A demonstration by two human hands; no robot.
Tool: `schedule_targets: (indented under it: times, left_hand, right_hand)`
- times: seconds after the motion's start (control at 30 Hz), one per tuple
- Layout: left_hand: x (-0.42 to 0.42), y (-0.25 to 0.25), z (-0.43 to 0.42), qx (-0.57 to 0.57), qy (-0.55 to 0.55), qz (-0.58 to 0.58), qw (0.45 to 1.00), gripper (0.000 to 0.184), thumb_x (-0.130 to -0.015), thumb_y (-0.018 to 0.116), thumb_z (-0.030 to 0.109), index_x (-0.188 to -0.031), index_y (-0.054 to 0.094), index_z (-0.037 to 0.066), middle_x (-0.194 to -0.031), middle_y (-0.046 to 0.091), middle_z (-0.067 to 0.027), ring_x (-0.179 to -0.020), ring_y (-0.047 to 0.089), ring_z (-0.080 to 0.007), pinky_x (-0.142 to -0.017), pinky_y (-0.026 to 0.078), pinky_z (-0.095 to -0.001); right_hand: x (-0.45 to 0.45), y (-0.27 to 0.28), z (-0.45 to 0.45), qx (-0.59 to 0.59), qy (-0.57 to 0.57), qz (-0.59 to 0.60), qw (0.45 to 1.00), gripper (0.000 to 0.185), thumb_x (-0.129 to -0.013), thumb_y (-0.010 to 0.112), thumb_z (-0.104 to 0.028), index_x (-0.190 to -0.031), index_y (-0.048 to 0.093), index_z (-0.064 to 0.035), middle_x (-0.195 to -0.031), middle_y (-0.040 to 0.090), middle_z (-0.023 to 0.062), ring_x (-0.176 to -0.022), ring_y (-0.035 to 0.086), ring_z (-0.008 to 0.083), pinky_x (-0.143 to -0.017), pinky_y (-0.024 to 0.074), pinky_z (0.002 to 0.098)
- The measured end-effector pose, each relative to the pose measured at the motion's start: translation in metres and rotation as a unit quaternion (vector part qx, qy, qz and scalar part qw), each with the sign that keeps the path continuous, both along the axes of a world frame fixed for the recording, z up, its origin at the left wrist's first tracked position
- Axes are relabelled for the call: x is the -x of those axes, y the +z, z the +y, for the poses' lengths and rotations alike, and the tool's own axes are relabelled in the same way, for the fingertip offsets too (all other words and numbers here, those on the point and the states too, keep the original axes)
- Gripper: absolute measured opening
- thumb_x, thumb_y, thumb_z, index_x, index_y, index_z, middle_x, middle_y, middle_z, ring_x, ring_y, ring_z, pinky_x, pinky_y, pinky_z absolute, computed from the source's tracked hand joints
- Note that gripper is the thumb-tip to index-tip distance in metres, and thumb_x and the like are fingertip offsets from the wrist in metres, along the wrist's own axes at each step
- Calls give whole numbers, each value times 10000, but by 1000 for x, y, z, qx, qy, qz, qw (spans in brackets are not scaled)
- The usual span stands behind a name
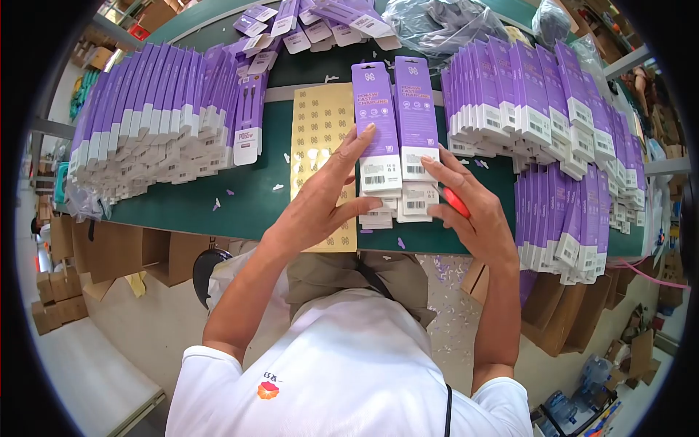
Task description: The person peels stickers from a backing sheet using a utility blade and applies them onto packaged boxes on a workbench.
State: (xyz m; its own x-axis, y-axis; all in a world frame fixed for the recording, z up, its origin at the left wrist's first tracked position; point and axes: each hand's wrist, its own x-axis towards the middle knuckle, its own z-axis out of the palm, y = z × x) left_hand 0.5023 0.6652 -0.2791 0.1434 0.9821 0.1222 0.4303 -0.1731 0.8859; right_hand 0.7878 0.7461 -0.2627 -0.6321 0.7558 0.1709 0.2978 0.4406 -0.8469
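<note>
Two stacks of purple-and-white charging cable boxes stand side by side before me, the left box (377, 138) on top of one and the right box (419, 120) on the other. My left hand (314, 202) has its fingers stretched out, the index fingertip on the left box's face and the thumb near its lower end. Tucked in my right hand (473, 218) is a red-handled tool (456, 202), its working end hidden. That hand's index finger touches the white lower part of the right box. Beside the left stack lies a gold sticker sheet (309, 124), partly covered by my left hand.
Long rows of upright boxes stand at left (145, 109) and right (502, 87) on the green table (266, 197). Loose boxes (320, 29) and a clear plastic bag (444, 25) lie at the back. Paper scraps dot table and floor; open cartons (164, 255) sit below.
</note>
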Motion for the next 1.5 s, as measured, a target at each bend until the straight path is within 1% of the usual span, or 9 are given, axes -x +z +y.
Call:
schedule_targets:
  times: [0.3, 0.53, 0.63, 0.7, 0.77, 0.83, 0.97, 1.17, 1.5]
  left_hand:
    - [-5, 10, -1, 31, 12, -47, 998, 857, -1112, 701, 224, -1806, 201, 165, -1839, 283, -158, -1640, 389, -406, -1240, 490, -561]
    - [5, 5, 12, 48, 23, -34, 998, 883, -1125, 687, 305, -1817, 146, 220, -1842, 261, -182, -1660, 355, -408, -1256, 453, -586]
    - [3, 2, 8, 30, 20, -65, 997, 1056, -1057, 791, 299, -1818, 60, 263, -1852, 206, -222, -1662, 345, -424, -1261, 456, -581]
    - [3, -1, -2, 8, 17, -75, 997, 1167, -1021, 834, 254, -1815, -21, 285, -1863, 155, -224, -1668, 330, -427, -1278, 437, -583]
    - [2, -8, -8, 27, 0, -66, 997, 1243, -993, 859, 216, -1806, -78, 302, -1860, 139, -241, -1670, 325, -429, -1288, 424, -593]
    - [2, -19, -8, 38, -5, -80, 996, 1320, -966, 893, 226, -1802, -126, 294, -1841, 209, -269, -1673, 318, -435, -1301, 387, -600]
    - [-2, -22, -8, 49, 11, -113, 992, 1294, -974, 872, 175, -1804, -116, 271, -1823, 269, -263, -1659, 355, -418, -1299, 397, -594]
    - [-5, -15, -12, 47, 24, -77, 996, 1254, -986, 831, 95, -1803, -111, 227, -1810, 293, -268, -1649, 374, -409, -1293, 415, -594]
    - [-6, -20, -12, 45, 18, -100, 994, 1195, -1017, 808, 94, -1803, -84, 217, -1804, 283, -284, -1659, 337, -438, -1265, 461, -598]
  right_hand:
    - [10, -4, 6, 2, -30, 38, 999, 596, -987, 835, -131, -1558, 663, -132, -1571, 653, 229, -1409, 679, 369, -1099, 576, 443]
    - [7, 3, 10, 8, -44, 7, 999, 785, -936, 898, -164, -1645, 564, -124, -1557, 683, 182, -1266, 756, 327, -1029, 597, 410]
    - [2, 8, -1, 57, -48, 20, 997, 898, -907, 916, -154, -1700, 494, -156, -1536, 706, 170, -961, 724, 188, -833, 593, 343]
    - [-1, 2, -4, 44, -39, 29, 998, 967, -884, 934, -159, -1723, 454, -164, -1558, 686, 172, -1017, 691, 202, -836, 600, 347]
    - [-4, -15, -4, -6, -20, 35, 999, 1035, -852, 964, -178, -1733, 421, -156, -1636, 613, 184, -1436, 659, 367, -1030, 622, 421]
    - [-5, -16, -2, 30, -29, 28, 999, 1048, -844, 975, -207, -1732, 421, -152, -1618, 627, 198, -1447, 649, 367, -1028, 622, 423]
    - [3, -22, 3, 47, -55, 30, 997, 1116, -824, 997, -279, -1748, 383, -157, -1555, 681, 200, -1343, 732, 359, -974, 632, 401]
    - [-3, -9, -14, 85, -55, 14, 995, 1222, -791, 1023, -352, -1773, 319, -171, -1404, 773, 213, -756, 731, 170, -768, 609, 320]
    - [7, -24, -3, 62, -99, 12, 993, 1050, -838, 991, -327, -1715, 443, -145, -1404, 765, 235, -835, 783, 195, -791, 623, 340]
